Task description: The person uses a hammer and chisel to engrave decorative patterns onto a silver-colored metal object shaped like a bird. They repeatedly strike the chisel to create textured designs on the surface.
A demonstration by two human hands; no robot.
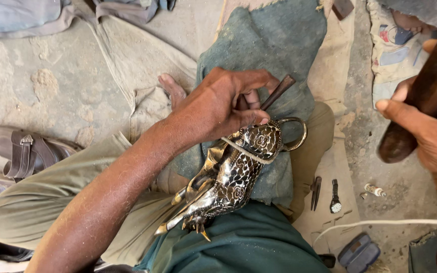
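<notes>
— Vessel [233, 174] is lying on the lap; left hand [218, 108] is gripping a punch [278, 92] against it.

— Right hand [431, 136] is clutching a mallet [426, 96]. A glancing blow could be denting the pattern.

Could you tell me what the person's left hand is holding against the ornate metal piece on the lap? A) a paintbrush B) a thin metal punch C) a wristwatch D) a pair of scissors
B: the left hand pinches a thin dark metal punch, tip set on the ornate metal piece; the right hand grips a wooden mallet.
</notes>
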